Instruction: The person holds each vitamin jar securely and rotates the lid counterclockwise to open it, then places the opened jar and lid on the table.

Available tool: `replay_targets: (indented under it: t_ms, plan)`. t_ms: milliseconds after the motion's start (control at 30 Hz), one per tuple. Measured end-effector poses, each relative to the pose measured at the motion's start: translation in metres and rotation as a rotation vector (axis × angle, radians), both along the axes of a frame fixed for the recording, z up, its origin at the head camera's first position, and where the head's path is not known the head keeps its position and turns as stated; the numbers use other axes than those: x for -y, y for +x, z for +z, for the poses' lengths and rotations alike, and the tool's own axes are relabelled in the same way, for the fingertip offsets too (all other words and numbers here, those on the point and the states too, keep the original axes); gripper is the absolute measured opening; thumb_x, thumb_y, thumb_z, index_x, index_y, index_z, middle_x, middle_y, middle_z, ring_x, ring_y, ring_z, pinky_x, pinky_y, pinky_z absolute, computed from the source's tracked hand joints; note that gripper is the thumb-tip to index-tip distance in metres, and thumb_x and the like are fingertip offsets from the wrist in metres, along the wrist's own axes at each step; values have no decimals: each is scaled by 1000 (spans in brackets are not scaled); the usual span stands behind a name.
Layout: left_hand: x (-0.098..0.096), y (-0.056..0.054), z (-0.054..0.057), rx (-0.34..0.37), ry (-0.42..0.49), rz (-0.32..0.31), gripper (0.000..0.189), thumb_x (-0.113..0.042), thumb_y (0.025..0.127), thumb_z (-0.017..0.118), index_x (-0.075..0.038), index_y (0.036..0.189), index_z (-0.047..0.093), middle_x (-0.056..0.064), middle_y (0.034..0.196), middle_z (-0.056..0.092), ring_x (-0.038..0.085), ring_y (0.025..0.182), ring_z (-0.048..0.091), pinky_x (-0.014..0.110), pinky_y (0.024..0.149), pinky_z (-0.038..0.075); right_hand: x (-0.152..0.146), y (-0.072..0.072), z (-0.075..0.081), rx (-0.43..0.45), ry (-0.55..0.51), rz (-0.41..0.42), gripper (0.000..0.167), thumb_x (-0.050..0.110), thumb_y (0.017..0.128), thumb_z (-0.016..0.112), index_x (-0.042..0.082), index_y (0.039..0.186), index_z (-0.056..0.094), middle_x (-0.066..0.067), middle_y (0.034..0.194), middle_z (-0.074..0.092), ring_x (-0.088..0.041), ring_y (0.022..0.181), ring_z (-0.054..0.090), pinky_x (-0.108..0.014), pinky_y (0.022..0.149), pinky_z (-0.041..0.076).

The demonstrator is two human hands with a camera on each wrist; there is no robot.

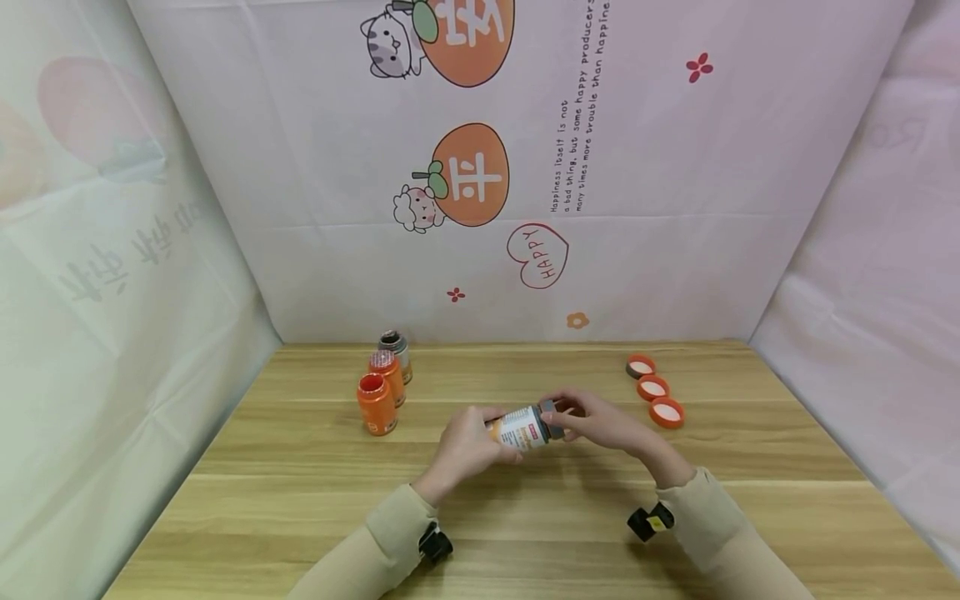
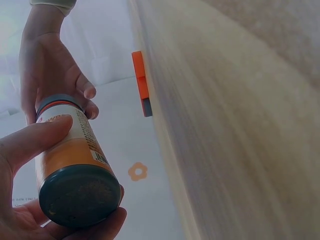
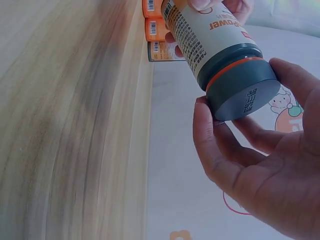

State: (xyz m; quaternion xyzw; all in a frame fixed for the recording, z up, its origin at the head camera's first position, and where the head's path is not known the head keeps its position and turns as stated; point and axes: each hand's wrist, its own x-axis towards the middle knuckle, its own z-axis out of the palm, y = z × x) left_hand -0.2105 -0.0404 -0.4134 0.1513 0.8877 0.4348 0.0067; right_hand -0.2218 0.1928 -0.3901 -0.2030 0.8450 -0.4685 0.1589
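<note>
Above the middle of the wooden table, my left hand [image 1: 467, 443] grips the body of a supplement bottle [image 1: 522, 429] with a white and orange label. The bottle lies tilted, its dark base [image 2: 80, 197] facing the left wrist camera. At the other end my right hand [image 1: 603, 421] holds the dark grey screw cap [image 3: 245, 90] by its rim, thumb and fingertips on opposite sides. An orange ring shows between cap and bottle neck in the right wrist view, and the cap sits slightly askew on the neck.
To the left stand two orange bottles [image 1: 377, 406] and a grey one [image 1: 396, 354] in a slanting row, the nearest and the grey one without caps. At the right lie three caps [image 1: 667, 412] with white insides up. Fabric walls [image 1: 637, 275] enclose the table [image 1: 300, 500].
</note>
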Motion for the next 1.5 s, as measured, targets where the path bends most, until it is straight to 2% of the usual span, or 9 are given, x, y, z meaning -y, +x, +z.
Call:
replay_targets:
  t_ms: [467, 900, 1167, 1500]
  plan:
    - [0, 0, -1, 1, 8, -10, 58, -21, 55, 88, -11, 109, 70, 2, 86, 68, 13, 68, 56, 27, 58, 44, -4, -3, -3, -106, -28, 67, 46, 30, 88, 66, 13, 128, 52, -11, 122, 56, -30, 108, 55, -36, 82, 50]
    - [1, -2, -3, -4, 8, -11, 57, -23, 55, 88, -12, 108, 71, 0, 84, 67, 13, 68, 56, 27, 58, 45, -8, -5, -8, -188, -136, 119, 48, 16, 82, 73, 10, 125, 53, -11, 127, 55, -35, 117, 50, -49, 94, 47]
    - [0, -2, -3, -6, 16, -9, 59, -22, 55, 88, -11, 110, 70, 2, 86, 68, 13, 68, 56, 27, 58, 45, -9, -5, -8, -213, -166, 110, 49, 14, 80, 75, 10, 124, 53, -12, 125, 55, -35, 116, 51, -48, 94, 47]
    - [0, -2, -4, -9, 44, -18, 61, -21, 55, 88, -10, 112, 69, 2, 89, 68, 14, 72, 57, 28, 61, 47, -8, -3, -9, -213, -181, 52, 53, 14, 78, 77, 9, 126, 53, -9, 125, 55, -34, 116, 52, -39, 92, 50]
